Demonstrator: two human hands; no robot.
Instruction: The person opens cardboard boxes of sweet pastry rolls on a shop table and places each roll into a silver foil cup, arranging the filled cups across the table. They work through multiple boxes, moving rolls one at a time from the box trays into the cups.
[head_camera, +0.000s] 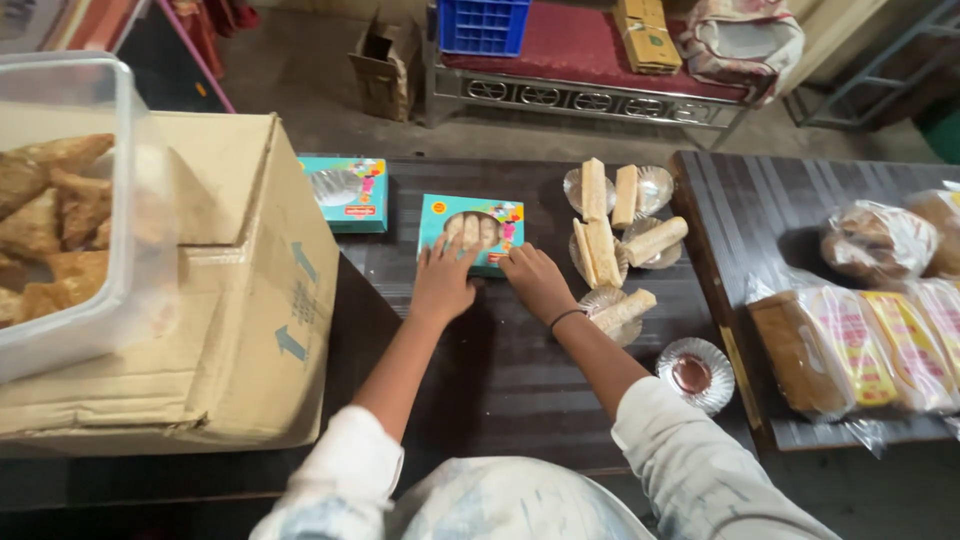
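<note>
A teal sweet box (478, 226) with a clear window showing pale sweets lies on the dark table (500, 370). My left hand (441, 280) rests on its near left corner, fingers spread. My right hand (536, 281) presses its near right edge; a dark band circles that wrist. Neither hand lifts the box. A second teal box (346, 192) lies to the left, apart from both hands. Right of the box, several pale rolled sweets (603, 248) lie in shiny foil cups.
A big cardboard carton (245, 300) stands at left with a clear tub of fried pastries (55, 215) on it. An empty foil cup (694, 374) sits near right. Wrapped bread loaves (850, 345) fill another table at right. A bench with a blue crate (483, 24) stands behind.
</note>
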